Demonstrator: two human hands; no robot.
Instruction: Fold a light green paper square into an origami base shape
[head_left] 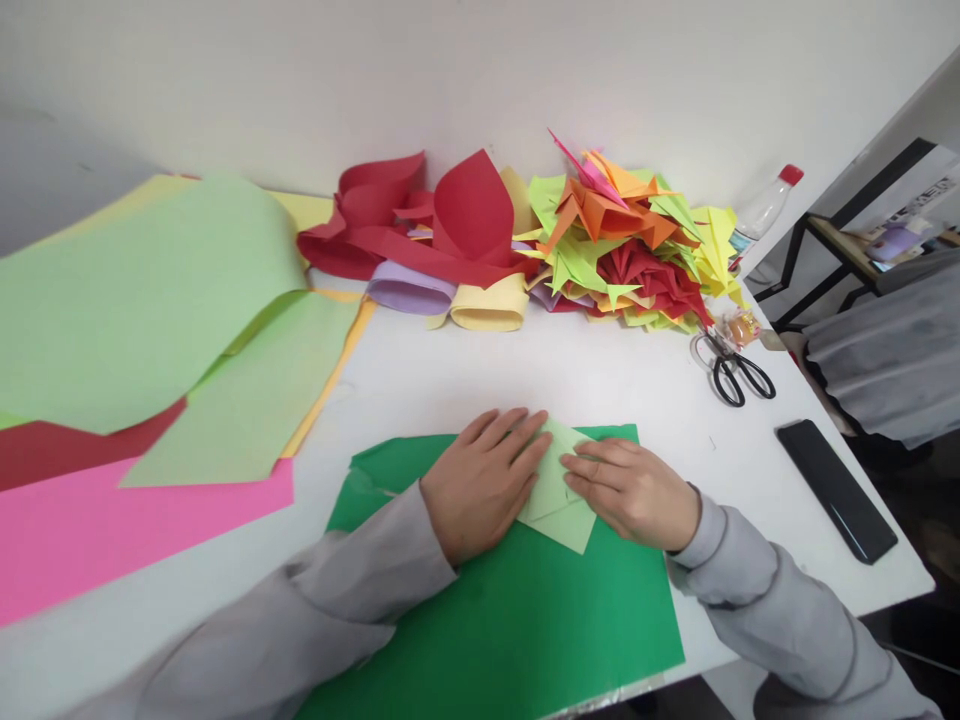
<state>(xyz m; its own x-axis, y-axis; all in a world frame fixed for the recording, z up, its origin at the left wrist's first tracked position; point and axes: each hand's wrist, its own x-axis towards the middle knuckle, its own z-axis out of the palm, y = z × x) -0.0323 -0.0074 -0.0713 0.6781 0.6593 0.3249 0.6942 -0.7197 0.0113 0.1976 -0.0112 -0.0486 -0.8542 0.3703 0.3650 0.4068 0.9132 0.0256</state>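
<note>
A piece of light green paper [557, 490], partly folded, lies on a dark green sheet [555, 620] on the white table. My left hand [487, 485] rests flat over the paper's left side, fingers stretched out and pointing up and right. From the right, my right hand [634, 490] has its bent fingers closed at the paper's right edge. Its thumb is hidden. Folds and a crease line show between the two hands.
Large paper sheets [142, 290] lie at the left. Rolled paper strips [472, 215] and a pile of folded paper pieces [630, 240] stand by the wall. At the right are black-handled scissors [739, 375], a phone [836, 490] and a plastic bottle [769, 210].
</note>
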